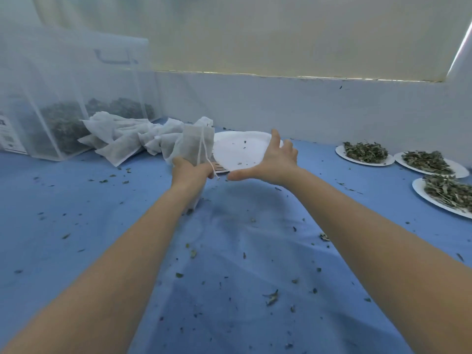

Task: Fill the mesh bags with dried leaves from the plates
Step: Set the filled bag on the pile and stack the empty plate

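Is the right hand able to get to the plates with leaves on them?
Probably yes. The right hand is open at the nearly empty plate, and only bare blue cloth lies between it and the leaf plates.

A bright blue cloth [242, 251] covers the tabletop, speckled all over with dark green leaf crumbs [271, 297]. A white mesh bag [195, 145] with a white drawstring stands before a heap of plain white mesh bags [120, 136]. A near-bare white plate [237, 149] carries a few dark flecks; three white plates [364, 153] bear grey-green dried leaves. A frosted translucent bin [63, 98] shows dark green leaves inside. The wall is pale blue-white below, cream above.
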